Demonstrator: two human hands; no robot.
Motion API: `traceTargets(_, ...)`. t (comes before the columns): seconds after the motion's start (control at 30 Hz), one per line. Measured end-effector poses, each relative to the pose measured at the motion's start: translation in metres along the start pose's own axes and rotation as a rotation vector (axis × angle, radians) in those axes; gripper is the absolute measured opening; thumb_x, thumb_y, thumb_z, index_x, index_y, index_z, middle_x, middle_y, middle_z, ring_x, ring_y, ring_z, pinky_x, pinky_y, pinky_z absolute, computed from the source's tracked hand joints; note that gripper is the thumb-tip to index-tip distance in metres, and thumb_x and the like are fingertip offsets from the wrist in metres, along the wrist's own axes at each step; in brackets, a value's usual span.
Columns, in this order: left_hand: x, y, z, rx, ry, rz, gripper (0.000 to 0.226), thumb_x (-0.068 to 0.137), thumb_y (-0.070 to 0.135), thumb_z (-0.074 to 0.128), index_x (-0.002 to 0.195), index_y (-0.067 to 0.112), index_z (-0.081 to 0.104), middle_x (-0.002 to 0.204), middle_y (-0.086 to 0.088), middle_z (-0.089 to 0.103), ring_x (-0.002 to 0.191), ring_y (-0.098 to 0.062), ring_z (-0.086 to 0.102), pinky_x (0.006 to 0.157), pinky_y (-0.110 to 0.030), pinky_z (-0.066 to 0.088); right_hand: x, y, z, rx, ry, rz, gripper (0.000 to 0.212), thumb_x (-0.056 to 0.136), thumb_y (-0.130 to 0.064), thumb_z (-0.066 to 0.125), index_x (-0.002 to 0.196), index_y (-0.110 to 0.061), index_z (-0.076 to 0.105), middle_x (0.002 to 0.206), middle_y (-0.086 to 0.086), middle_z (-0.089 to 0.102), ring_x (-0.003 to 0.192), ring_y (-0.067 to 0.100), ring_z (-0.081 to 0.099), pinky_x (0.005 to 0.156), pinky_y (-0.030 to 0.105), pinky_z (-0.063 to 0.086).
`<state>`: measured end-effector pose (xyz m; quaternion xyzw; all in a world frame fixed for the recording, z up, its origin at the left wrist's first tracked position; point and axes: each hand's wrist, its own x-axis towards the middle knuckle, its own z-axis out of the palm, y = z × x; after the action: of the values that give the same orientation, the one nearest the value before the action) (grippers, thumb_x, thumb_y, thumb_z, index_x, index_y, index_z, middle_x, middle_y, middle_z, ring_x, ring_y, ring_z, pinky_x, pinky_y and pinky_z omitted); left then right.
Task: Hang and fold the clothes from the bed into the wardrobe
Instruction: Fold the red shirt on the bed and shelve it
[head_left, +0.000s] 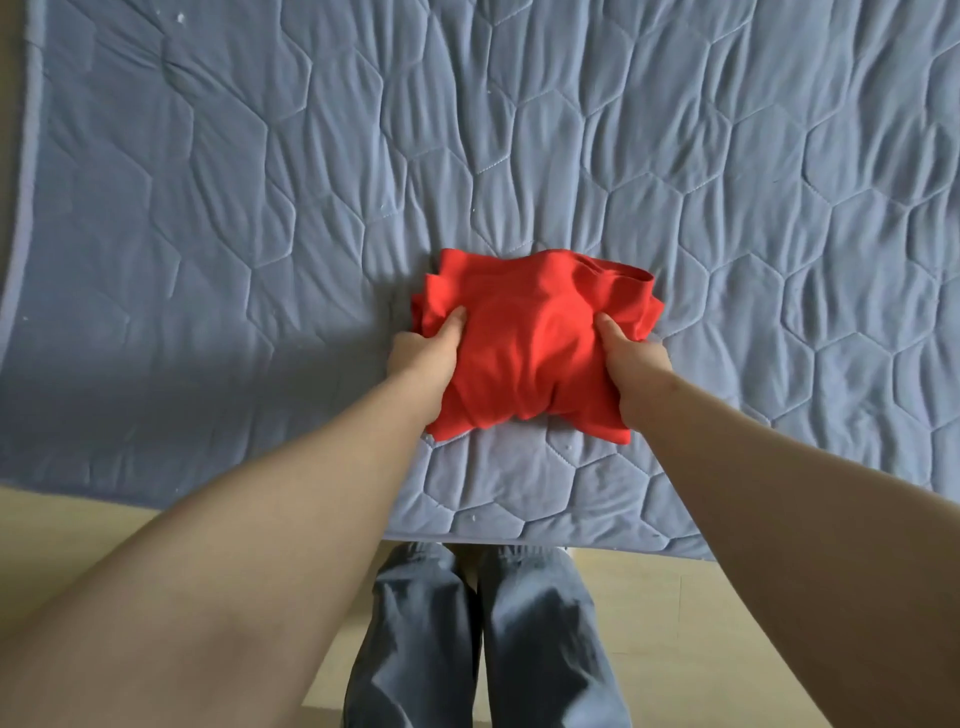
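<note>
Bed (260, 208) fills the upper two thirds of the frame. It has a blue-grey quilted cover (753, 171) stitched in hexagons and creased around the centre. Its near edge runs across the lower part of the frame.

One red garment (535, 332) is at centre frame, on the near part of the bed. It is bunched into a rough folded bundle. Layered edges show at its upper left, and a hem or band shows along its upper right. Whether it lies fully on the cover or is just off it cannot be told.

Left hand (423, 358) is at the bundle's left side and grips the cloth. The thumb lies on top, pressed into the fabric. The other fingers (410, 345) curl around the edge, their tips hidden under the red cloth.

Right hand (631, 358) is at the bundle's right side with the same grip: thumb on top, the rest wrapped under and out of sight. Fabric puckers between the two thumbs.

Both bare forearms (291, 519) reach in from the lower corners.

At bottom centre are grey-blue trousers (535, 649), on a pale wood-tone floor (675, 597) just below the bed edge.
</note>
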<state>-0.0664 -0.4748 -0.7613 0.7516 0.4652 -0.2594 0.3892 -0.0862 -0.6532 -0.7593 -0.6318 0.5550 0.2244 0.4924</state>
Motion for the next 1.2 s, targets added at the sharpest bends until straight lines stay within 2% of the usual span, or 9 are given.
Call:
traceTargets(0.17,-0.002,0.005,-0.034,-0.102,-0.128,0.041,0.067,0.081,0.053,0.062,0.124,0.003,0.055,0.120,-0.018,0.061,0.107,-0.031,0.060,0.091,-0.034,0.047,-0.029,-0.012,-0.006,0.063,0.035,-0.064,0.043,0.088,-0.043,0.056,0.119,-0.012,0.058,0.105,0.004,0.060,0.099,0.024,0.057,0.090,0.032,0.046)
traceTargets(0.3,-0.032,0.018,-0.077,-0.396,-0.520,-0.124,0.055,0.080,0.059,0.058,0.120,0.021,0.059,0.107,-0.007,0.070,0.086,-0.021,0.070,0.071,-0.036,0.058,-0.072,-0.038,-0.011,0.121,0.018,-0.122,0.040,0.089,-0.043,0.054,0.117,-0.013,0.059,0.084,-0.003,0.057,0.085,0.021,0.056,0.080,0.029,0.044)
traceTargets(0.37,-0.049,0.027,-0.101,-0.402,-0.594,-0.082,0.062,0.075,0.065,0.059,0.122,0.025,0.056,0.109,-0.004,0.070,0.092,-0.021,0.069,0.077,-0.040,0.057,-0.099,-0.055,-0.013,0.160,0.000,-0.153,0.042,0.090,-0.043,0.053,0.120,-0.015,0.058,0.084,-0.003,0.056,0.083,0.020,0.054,0.079,0.028,0.042)
traceTargets(0.5,-0.082,0.055,-0.151,-0.395,-0.299,0.201,0.056,0.077,0.042,0.071,0.121,0.013,0.053,0.114,-0.007,0.065,0.097,-0.022,0.065,0.089,-0.039,0.052,-0.156,-0.094,-0.014,0.171,-0.033,-0.276,0.047,0.091,-0.044,0.050,0.126,-0.012,0.052,0.113,0.006,0.059,0.097,0.023,0.055,0.086,0.029,0.043)
traceTargets(0.67,-0.131,0.095,-0.234,-0.384,-0.019,0.417,0.040,0.085,0.036,0.065,0.116,0.014,0.052,0.095,0.002,0.056,0.082,-0.013,0.055,0.071,-0.021,0.038,-0.237,-0.156,-0.012,0.131,-0.129,-0.424,0.050,0.094,-0.040,0.047,0.133,-0.009,0.043,0.129,0.012,0.053,0.116,0.027,0.052,0.098,0.034,0.041)
traceTargets(0.77,-0.160,0.114,-0.293,-0.417,0.083,0.488,0.040,0.088,0.032,0.061,0.119,0.009,0.052,0.099,0.000,0.055,0.089,-0.016,0.055,0.071,-0.018,0.037,-0.290,-0.192,-0.014,0.010,-0.144,-0.566,0.049,0.093,-0.039,0.047,0.130,-0.006,0.047,0.129,0.017,0.054,0.118,0.033,0.052,0.101,0.038,0.041)
traceTargets(0.87,-0.195,0.128,-0.361,-0.448,0.131,0.522,0.045,0.088,0.032,0.061,0.124,0.008,0.051,0.117,-0.006,0.059,0.106,-0.022,0.057,0.092,-0.029,0.044,-0.348,-0.230,-0.015,-0.053,-0.193,-0.692,0.047,0.092,-0.034,0.051,0.127,-0.003,0.049,0.126,0.019,0.056,0.116,0.034,0.053,0.100,0.039,0.042)
traceTargets(1.07,-0.271,0.139,-0.497,-0.549,0.253,0.604,0.034,0.088,0.027,0.062,0.115,0.007,0.055,0.113,-0.014,0.062,0.094,-0.023,0.060,0.075,-0.027,0.047,-0.482,-0.285,0.004,-0.081,-0.371,-0.903,0.046,0.091,-0.029,0.055,0.129,-0.004,0.045,0.124,0.017,0.056,0.113,0.032,0.053,0.089,0.031,0.038)
traceTargets(1.2,-0.307,0.125,-0.587,-0.679,0.312,0.589,0.045,0.088,0.030,0.061,0.125,0.007,0.049,0.118,-0.015,0.060,0.103,-0.030,0.060,0.089,-0.037,0.049,-0.581,-0.308,0.033,-0.099,-0.490,-1.068,0.060,0.092,-0.023,0.051,0.146,-0.016,0.027,0.140,0.013,0.045,0.123,0.032,0.047,0.101,0.036,0.035)
